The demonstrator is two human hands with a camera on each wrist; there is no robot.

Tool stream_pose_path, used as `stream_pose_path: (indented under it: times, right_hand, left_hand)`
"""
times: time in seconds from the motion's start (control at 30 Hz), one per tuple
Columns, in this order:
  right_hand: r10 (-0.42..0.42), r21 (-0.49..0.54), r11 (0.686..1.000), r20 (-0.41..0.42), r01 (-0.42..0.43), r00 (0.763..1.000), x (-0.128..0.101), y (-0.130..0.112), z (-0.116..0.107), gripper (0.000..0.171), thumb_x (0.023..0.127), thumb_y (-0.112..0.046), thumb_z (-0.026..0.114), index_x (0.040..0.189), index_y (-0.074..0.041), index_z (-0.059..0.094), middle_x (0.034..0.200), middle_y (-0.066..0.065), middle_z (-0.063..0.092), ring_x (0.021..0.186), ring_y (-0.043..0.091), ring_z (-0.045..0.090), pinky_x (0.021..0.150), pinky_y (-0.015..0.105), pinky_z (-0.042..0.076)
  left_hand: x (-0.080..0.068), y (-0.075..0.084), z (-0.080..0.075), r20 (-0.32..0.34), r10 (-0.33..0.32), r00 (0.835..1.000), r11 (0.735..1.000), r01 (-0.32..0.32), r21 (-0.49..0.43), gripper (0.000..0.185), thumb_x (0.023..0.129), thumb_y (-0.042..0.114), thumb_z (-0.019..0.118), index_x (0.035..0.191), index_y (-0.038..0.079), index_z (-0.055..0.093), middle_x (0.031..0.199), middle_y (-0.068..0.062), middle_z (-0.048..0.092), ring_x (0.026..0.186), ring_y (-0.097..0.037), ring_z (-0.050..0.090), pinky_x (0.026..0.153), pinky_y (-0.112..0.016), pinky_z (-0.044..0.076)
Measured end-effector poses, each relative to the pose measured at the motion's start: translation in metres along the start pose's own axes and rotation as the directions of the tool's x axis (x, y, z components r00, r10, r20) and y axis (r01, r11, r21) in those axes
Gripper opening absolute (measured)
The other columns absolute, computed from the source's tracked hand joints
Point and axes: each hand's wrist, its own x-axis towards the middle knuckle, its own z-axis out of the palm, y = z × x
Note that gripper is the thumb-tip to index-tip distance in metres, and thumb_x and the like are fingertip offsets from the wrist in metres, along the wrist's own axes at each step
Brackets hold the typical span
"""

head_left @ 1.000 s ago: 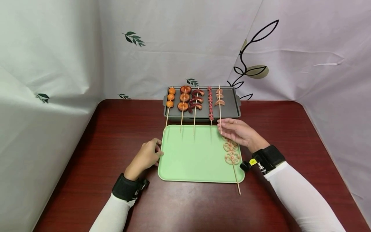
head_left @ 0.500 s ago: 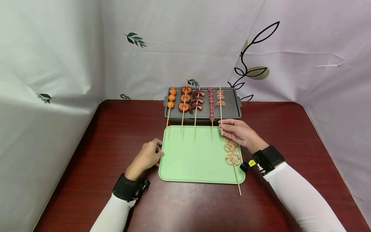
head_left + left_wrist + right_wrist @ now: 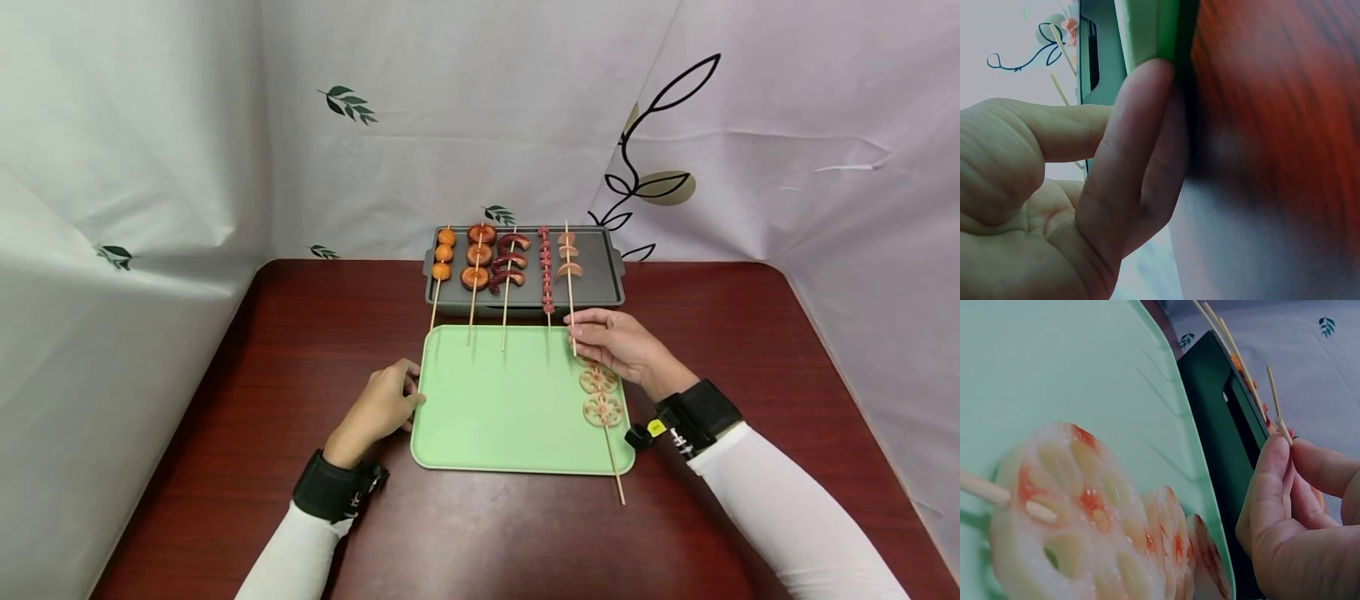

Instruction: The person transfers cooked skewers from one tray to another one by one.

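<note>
My right hand (image 3: 622, 346) pinches the bare lower stick of a skewer with pale pink-orange crescent pieces (image 3: 569, 270). Those pieces lie over the right part of a dark grey grill pan (image 3: 600, 287); the stick's end pokes out between thumb and finger in the right wrist view. At the left edge of a light green tray (image 3: 510, 408), my left hand (image 3: 381, 402) grips the rim, its fingertips against the side in the left wrist view. A lotus root skewer (image 3: 602, 409) rests along the tray's right side, below my right hand, its top slice partly covered by that hand.
On the pan, left to right, are skewers of orange balls (image 3: 442, 254), mushroom-like rounds (image 3: 477, 255), dark red curled pieces (image 3: 508, 262) and small pink beads (image 3: 546, 271). Their sticks overhang the tray's far edge. A patterned white cloth (image 3: 480, 117) hangs behind the red-brown table (image 3: 322, 325).
The crescent-piece skewer has tilted slightly, its stick end shifting a little toward me in my right hand. My left hand stays at the tray's edge.
</note>
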Motion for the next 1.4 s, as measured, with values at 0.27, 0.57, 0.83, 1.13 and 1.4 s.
stream_pose_path:
  times: [0.27,0.57,0.83,1.13,1.4]
  right_hand:
    - [0.013,-0.065,0.998,0.035,-0.011,0.999,-0.011,-0.003,0.003,0.023,0.102,0.0,0.061,0.124,0.004,0.057,0.095,0.001,0.073,0.086,0.012,0.074,0.079,0.022,0.064]
    - [0.029,-0.181,0.983,0.061,-0.017,0.998,-0.022,-0.001,0.008,0.021,0.103,0.0,0.06,0.122,0.004,0.053,0.097,0.002,0.072,0.088,0.012,0.073,0.082,0.026,0.065]
    - [0.035,-0.279,0.96,0.05,-0.02,0.998,-0.03,0.0,0.01,0.023,0.101,0.001,0.062,0.119,0.008,0.052,0.089,0.0,0.069,0.083,0.011,0.071,0.08,0.026,0.065]
    - [0.021,-0.421,0.907,0.028,-0.008,0.999,-0.045,0.003,0.011,0.028,0.099,-0.001,0.065,0.12,0.013,0.052,0.094,0.005,0.063,0.083,0.011,0.071,0.087,0.035,0.066]
    - [0.007,-0.512,0.859,0.041,0.015,0.999,-0.059,0.008,0.014,0.021,0.098,-0.002,0.067,0.111,0.009,0.056,0.092,0.01,0.063,0.083,0.015,0.073,0.082,0.034,0.066]
  left_hand:
    - [-0.001,0.0,0.0,0.001,-0.003,1.0,1.0,0.003,-0.003,0.042,0.098,-0.002,0.065,0.138,-0.007,0.051,0.093,-0.017,0.059,0.056,-0.02,0.063,0.05,-0.031,0.061]
    - [-0.001,0.001,-0.001,-0.003,0.005,1.0,1.0,-0.005,0.004,0.041,0.098,-0.002,0.065,0.137,-0.007,0.051,0.093,-0.017,0.059,0.055,-0.02,0.063,0.05,-0.031,0.06]
    - [-0.001,0.001,-0.002,0.006,0.008,1.0,1.0,-0.008,-0.011,0.041,0.099,-0.002,0.064,0.138,-0.007,0.051,0.095,-0.018,0.06,0.058,-0.021,0.063,0.051,-0.031,0.061]
    - [-0.001,0.001,-0.001,0.015,0.017,1.0,1.0,-0.017,-0.017,0.041,0.099,-0.002,0.064,0.138,-0.007,0.051,0.094,-0.018,0.059,0.058,-0.021,0.063,0.051,-0.031,0.061]
    - [-0.001,0.001,-0.001,0.016,0.01,1.0,1.0,-0.009,-0.016,0.041,0.099,-0.002,0.063,0.138,-0.008,0.05,0.096,-0.018,0.06,0.058,-0.021,0.064,0.051,-0.031,0.062]
